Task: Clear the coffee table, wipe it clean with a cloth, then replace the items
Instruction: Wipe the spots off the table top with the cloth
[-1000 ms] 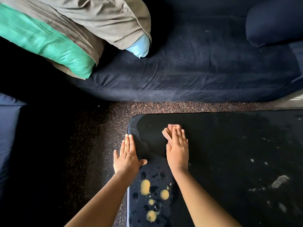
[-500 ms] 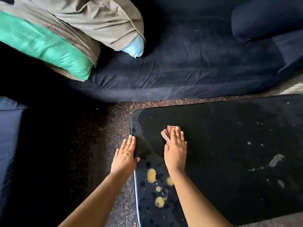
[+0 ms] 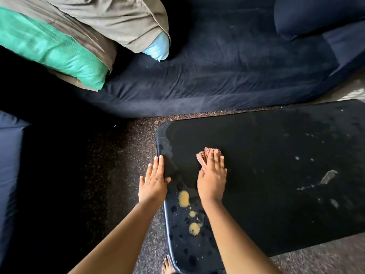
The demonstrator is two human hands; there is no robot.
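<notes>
The coffee table (image 3: 266, 147) has a glossy black top with rounded corners and nothing standing on it. My right hand (image 3: 212, 178) lies flat, palm down, pressing a small pinkish-brown cloth (image 3: 205, 155) onto the top near its far left corner; only the cloth's front edge shows past my fingers. My left hand (image 3: 155, 181) rests flat and open on the table's left edge, holding nothing. Yellow spill spots (image 3: 184, 197) and dark droplets sit between my forearms. White smears (image 3: 327, 177) mark the right part of the top.
A dark blue sofa (image 3: 227, 62) runs along the far side, with green, grey and light blue pillows (image 3: 65, 38) at its left end. Another blue seat (image 3: 7, 169) is at the left. Speckled carpet (image 3: 122, 155) surrounds the table. A bare foot (image 3: 167, 265) shows below.
The view has shifted, so the table now sits more to the right and tilted. My right hand with the cloth has moved slightly right across the top. My left hand stays on the edge.
</notes>
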